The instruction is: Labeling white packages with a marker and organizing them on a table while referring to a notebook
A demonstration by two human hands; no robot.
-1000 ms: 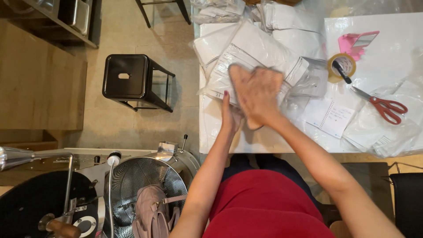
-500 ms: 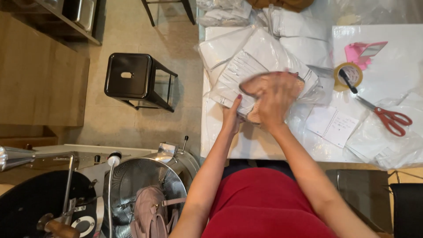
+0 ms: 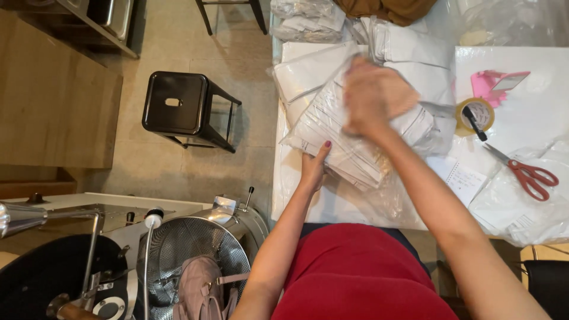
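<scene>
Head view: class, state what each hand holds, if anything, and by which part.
The left hand steadies the stack of white bags at its near-left edge. The right hand, blurred, lies on top of the stack; its grip cannot be told.

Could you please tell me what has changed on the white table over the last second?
The right hand has swept away from the body, from beside the left hand up across the stack of white bags in clear wrap; it is motion-blurred, so its grip is unclear. The left hand stays at the stack's near edge. The red-handled scissors, tape roll and black stool have not moved.
</scene>
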